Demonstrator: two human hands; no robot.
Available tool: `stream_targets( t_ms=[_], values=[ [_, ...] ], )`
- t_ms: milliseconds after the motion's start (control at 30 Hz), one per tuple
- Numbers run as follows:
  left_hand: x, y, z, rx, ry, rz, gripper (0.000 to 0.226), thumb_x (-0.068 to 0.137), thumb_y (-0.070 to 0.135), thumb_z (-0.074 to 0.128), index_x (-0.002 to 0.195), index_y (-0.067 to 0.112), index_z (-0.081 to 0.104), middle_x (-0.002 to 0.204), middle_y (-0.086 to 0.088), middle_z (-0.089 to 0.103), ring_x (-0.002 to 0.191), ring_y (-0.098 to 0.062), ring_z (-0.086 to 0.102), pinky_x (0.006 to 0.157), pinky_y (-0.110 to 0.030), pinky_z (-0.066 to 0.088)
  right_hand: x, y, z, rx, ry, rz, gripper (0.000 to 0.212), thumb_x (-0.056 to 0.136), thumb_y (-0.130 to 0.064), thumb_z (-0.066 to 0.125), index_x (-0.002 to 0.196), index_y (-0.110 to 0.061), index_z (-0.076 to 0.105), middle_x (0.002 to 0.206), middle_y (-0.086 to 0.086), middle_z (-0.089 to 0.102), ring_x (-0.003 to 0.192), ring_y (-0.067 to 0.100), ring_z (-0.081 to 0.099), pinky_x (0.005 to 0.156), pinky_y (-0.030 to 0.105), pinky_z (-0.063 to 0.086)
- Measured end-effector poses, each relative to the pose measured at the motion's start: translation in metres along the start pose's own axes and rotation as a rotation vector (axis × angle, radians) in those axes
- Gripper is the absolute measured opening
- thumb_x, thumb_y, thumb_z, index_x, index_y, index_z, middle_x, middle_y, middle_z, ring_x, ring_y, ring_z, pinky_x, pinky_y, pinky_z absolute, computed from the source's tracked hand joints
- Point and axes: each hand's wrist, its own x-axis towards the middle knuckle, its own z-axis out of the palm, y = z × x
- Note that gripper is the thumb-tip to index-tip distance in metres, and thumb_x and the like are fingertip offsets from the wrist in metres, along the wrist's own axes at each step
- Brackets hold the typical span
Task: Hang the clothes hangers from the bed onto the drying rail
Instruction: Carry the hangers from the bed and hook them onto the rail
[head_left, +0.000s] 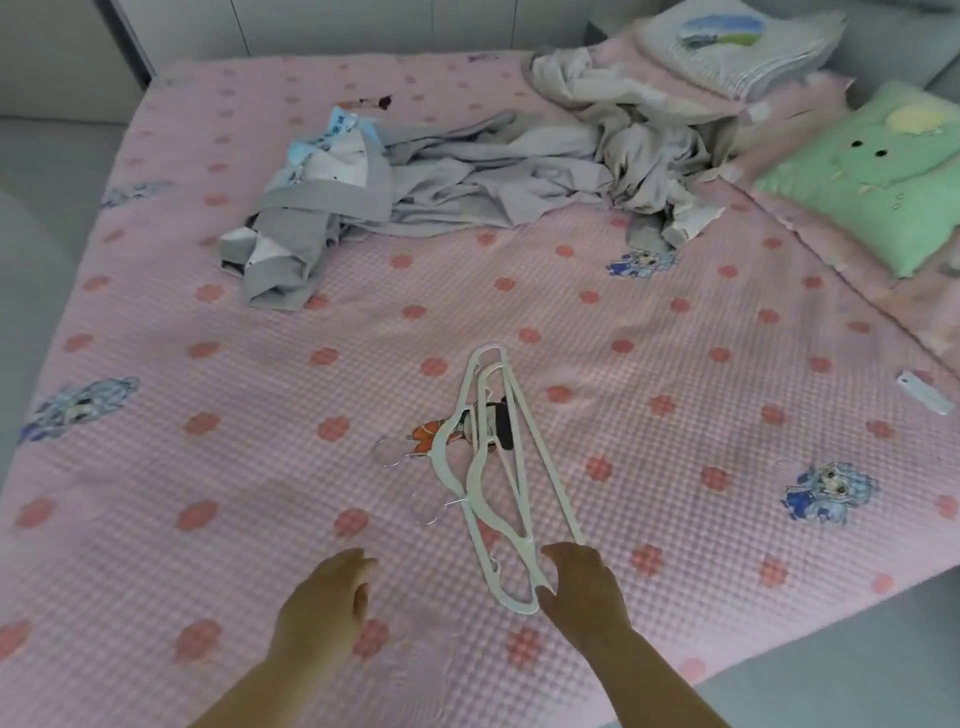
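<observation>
My right hand (582, 587), fingers loosely spread, touches the thin white plastic hangers (474, 486): light, stiff, tangly. I'd pinch the near ends together. Left hand (322, 597) relaxed, empty.

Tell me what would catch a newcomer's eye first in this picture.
The pink flower-dotted bed cover fills the view, with white hangers stacked near its front edge and the right hand at their near end. A heap of grey clothes sprawls farther back, a green pillow at far right.

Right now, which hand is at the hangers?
The right hand: its fingertips meet the near end of the white hangers. The left hand is off to their side, touching none.
</observation>
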Motion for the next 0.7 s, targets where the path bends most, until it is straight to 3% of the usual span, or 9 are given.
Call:
stream_targets(
  t_ms=[167, 233, 300, 367, 400, 467, 533, 633, 700],
  values=[
    [0.043, -0.026, 0.037, 0.112, 0.002, -0.012, 0.052, 0.095, 0.024, 0.035, 0.145, 0.022, 0.019, 0.156, 0.000, 0.010, 0.143, -0.017, 0.021, 0.114, -0.028, 0.023, 0.041, 0.003, 0.036, -0.035, -0.111, 0.069, 0.060, 0.092, -0.035, 0.048, 0.142, -0.022, 0.019, 0.147, -0.002, 0.029, 0.137, 0.018, 0.026, 0.112, 0.029, 0.028],
    [0.052, -0.043, 0.052, 0.140, 0.001, 0.061, 0.050, 0.088, 0.029, 0.033, 0.134, 0.010, 0.035, 0.145, -0.006, 0.033, 0.141, -0.019, 0.025, 0.114, -0.030, 0.021, 0.049, 0.004, 0.051, -0.053, -0.064, 0.129, 0.068, 0.083, -0.038, 0.061, 0.139, -0.014, 0.029, 0.142, 0.004, 0.038, 0.132, 0.023, 0.036, 0.106, 0.033, 0.038],
    [0.058, -0.058, 0.062, 0.179, -0.147, 0.090, 0.047, 0.094, 0.035, 0.017, 0.122, 0.011, 0.045, 0.127, -0.004, 0.057, 0.145, -0.013, 0.002, 0.116, -0.026, 0.001, 0.056, 0.010, 0.062, -0.048, 0.070, 0.097, 0.070, 0.056, -0.040, 0.083, 0.110, -0.004, 0.058, 0.105, 0.010, 0.066, 0.096, 0.028, 0.066, 0.073, 0.035, 0.058],
    [0.059, -0.070, 0.076, 0.227, -0.145, 0.115, 0.057, 0.096, 0.038, 0.001, 0.120, 0.010, 0.046, 0.117, -0.005, 0.064, 0.144, -0.012, -0.011, 0.115, -0.025, -0.008, 0.060, 0.014, 0.071, -0.039, 0.083, 0.121, 0.058, 0.046, -0.040, 0.085, 0.087, -0.004, 0.067, 0.077, 0.008, 0.070, 0.067, 0.026, 0.070, 0.050, 0.033, 0.057],
    [0.060, -0.070, 0.073, 0.238, -0.146, 0.143, 0.059, 0.096, 0.038, 0.000, 0.119, 0.010, 0.046, 0.116, -0.005, 0.065, 0.144, -0.012, -0.011, 0.115, -0.026, -0.008, 0.063, 0.015, 0.075, -0.045, 0.087, 0.118, 0.055, 0.048, -0.036, 0.086, 0.088, -0.003, 0.067, 0.079, 0.010, 0.070, 0.070, 0.028, 0.070, 0.053, 0.036, 0.058],
    [0.062, -0.072, 0.071, 0.249, -0.185, 0.169, 0.060, 0.096, 0.040, -0.001, 0.118, 0.012, 0.047, 0.121, -0.004, 0.058, 0.144, -0.013, -0.011, 0.116, -0.026, -0.008, 0.066, 0.011, 0.069, 0.083, 0.104, 0.165, 0.050, 0.068, -0.027, 0.079, 0.108, -0.001, 0.062, 0.103, 0.015, 0.065, 0.097, 0.034, 0.062, 0.079, 0.043, 0.054],
    [0.062, -0.072, 0.069, 0.227, -0.219, 0.189, 0.060, 0.095, 0.042, -0.002, 0.119, 0.013, 0.045, 0.126, -0.003, 0.045, 0.144, -0.012, -0.013, 0.115, -0.026, -0.008, 0.072, 0.010, 0.065, 0.096, 0.074, 0.215, 0.043, 0.087, -0.028, 0.058, 0.125, -0.009, 0.050, 0.121, 0.009, 0.055, 0.114, 0.027, 0.050, 0.096, 0.036, 0.043],
    [0.062, -0.078, 0.075, 0.226, -0.195, 0.214, 0.059, 0.095, 0.043, -0.001, 0.119, 0.014, 0.044, 0.125, -0.002, 0.041, 0.143, -0.010, -0.014, 0.115, -0.024, -0.009, 0.078, 0.011, 0.052, 0.201, 0.024, 0.279, 0.032, 0.093, -0.028, 0.048, 0.122, -0.015, 0.047, 0.109, 0.002, 0.061, 0.095, 0.019, 0.058, 0.078, 0.029, 0.049],
    [0.063, -0.070, 0.062, 0.253, -0.233, 0.142, 0.050, 0.093, 0.045, 0.015, 0.119, 0.014, 0.044, 0.127, -0.007, 0.044, 0.144, -0.012, -0.010, 0.115, -0.023, -0.009, 0.080, 0.012, 0.041, 0.243, -0.007, 0.307, 0.028, 0.094, -0.022, 0.046, 0.121, -0.015, 0.047, 0.101, 0.003, 0.065, 0.078, 0.018, 0.058, 0.063, 0.026, 0.047]
  ],
)
